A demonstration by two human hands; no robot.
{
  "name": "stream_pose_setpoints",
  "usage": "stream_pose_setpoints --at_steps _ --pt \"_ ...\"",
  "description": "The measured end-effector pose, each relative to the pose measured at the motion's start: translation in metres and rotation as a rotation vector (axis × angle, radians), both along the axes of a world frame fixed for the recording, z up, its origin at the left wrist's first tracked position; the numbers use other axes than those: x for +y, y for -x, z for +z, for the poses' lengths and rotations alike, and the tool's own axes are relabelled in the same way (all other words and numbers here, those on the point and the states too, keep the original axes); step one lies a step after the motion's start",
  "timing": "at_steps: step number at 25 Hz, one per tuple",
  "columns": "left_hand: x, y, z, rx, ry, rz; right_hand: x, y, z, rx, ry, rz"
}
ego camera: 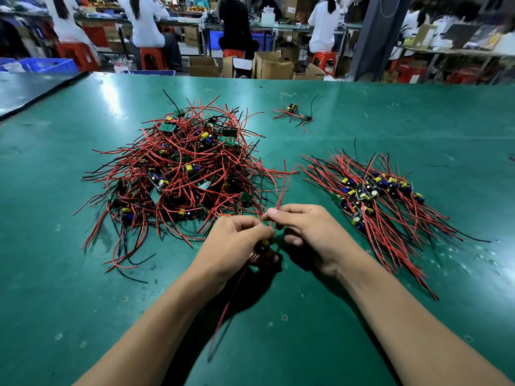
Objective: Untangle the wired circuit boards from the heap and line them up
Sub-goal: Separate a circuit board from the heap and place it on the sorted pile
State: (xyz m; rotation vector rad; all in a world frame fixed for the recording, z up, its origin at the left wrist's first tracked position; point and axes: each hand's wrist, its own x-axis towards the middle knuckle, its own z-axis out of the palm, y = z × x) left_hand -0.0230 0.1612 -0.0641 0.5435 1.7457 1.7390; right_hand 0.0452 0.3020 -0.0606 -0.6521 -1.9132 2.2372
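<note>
Left hand (pixel 237 240) gripped a single board (pixel 265 243), right hand (pixel 303 227) pinched its red wires (pixel 281 196) straight; next it should join the lined-up row (pixel 376 190) at two o'clock.

Green worktable (pixel 362 112); beyond, workers (pixel 145 23) on red stools (pixel 152 57), cardboard boxes (pixel 271 68), blue crates (pixel 47 64), dark pillar (pixel 381 37), perhaps steel.

The left hand (pixel 237 240) grips a board (pixel 264 243); the right hand (pixel 306 229) pinches its red wires (pixel 281 190) — tangled heap (pixel 178 174) to the left, lined-up row (pixel 384 196) to the right, on a green table (pixel 390 316).
</note>
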Motion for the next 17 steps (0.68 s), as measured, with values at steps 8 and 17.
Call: stream_pose_setpoints --at_steps 8,17 --pt "-0.003 -0.001 0.001 0.035 -0.025 -0.101 0.016 0.01 0.003 0.085 0.388 -0.209" --pt "0.0 -0.001 -0.004 0.084 0.036 -0.007 0.005 0.005 -0.001 0.069 0.249 -0.046"
